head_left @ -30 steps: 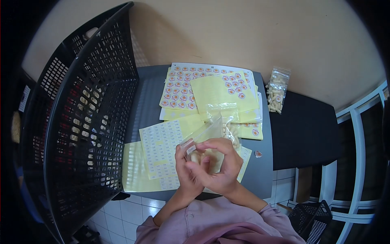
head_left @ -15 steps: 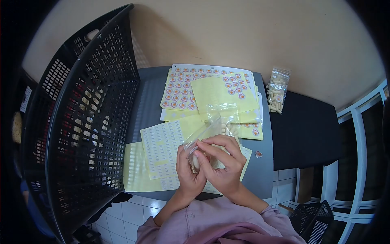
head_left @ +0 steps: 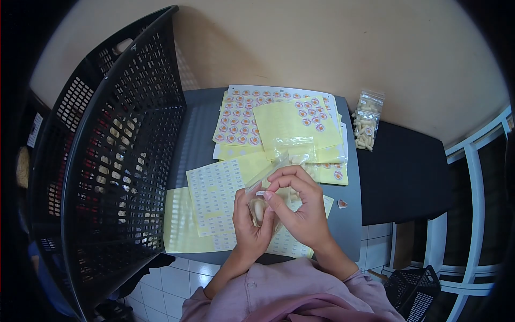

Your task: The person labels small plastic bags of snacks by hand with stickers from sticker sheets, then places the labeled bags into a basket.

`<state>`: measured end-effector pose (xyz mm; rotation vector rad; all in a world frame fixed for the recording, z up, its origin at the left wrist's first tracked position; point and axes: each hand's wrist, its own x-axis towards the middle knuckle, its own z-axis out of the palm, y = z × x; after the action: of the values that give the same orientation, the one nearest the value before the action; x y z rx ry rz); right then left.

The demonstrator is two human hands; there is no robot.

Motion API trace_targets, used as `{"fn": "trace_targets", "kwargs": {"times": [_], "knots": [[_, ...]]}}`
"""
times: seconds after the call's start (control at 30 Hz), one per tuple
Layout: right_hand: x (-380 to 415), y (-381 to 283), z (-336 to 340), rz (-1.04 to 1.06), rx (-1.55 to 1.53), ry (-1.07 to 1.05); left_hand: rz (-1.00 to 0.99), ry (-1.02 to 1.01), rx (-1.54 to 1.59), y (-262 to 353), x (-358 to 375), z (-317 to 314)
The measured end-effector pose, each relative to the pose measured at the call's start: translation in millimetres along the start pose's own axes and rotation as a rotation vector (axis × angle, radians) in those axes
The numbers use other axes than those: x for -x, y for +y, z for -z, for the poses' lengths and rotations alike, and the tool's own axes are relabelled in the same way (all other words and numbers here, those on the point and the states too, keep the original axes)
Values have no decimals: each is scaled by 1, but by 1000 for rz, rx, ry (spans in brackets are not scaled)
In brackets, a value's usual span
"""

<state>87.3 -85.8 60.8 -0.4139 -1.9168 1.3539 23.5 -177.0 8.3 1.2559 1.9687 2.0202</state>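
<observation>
My left hand [head_left: 251, 222] is closed on a clear plastic bag [head_left: 259, 210] with pale capsules inside. My right hand [head_left: 300, 206] pinches a small white label [head_left: 261, 193] between thumb and index finger, at the bag's upper part. Another clear bag [head_left: 295, 150] with pale pieces lies just beyond my hands, partly hidden by my right fingers. Under and around them are a sheet of small printed labels [head_left: 214, 188] and yellow sheets with round stickers [head_left: 292, 121].
A large black perforated basket [head_left: 80, 161] stands at the left of the grey table [head_left: 343, 236]. Filled bags [head_left: 367, 126] rest on a black surface [head_left: 402, 177] at the right. A small loose sticker [head_left: 341, 204] lies near the right edge.
My right hand has shifted slightly right, away from my left hand. The white label now shows at its fingertips, and more of the held bag is visible.
</observation>
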Motion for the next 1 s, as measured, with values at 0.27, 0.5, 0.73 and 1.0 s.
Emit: {"fn": "trace_targets", "kwargs": {"times": [0.27,0.5,0.73,1.0], "knots": [[0,-2,-1,39,95,-34,-34,-20,-37,3,-2,-1],[1,2,-5,31,121,33,58,-25,45,-1,3,-2],[-2,7,-1,-5,108,68,56,-33,31,3,2,0],[2,2,-5,15,160,89,58,-76,70,8,1,2]]}}
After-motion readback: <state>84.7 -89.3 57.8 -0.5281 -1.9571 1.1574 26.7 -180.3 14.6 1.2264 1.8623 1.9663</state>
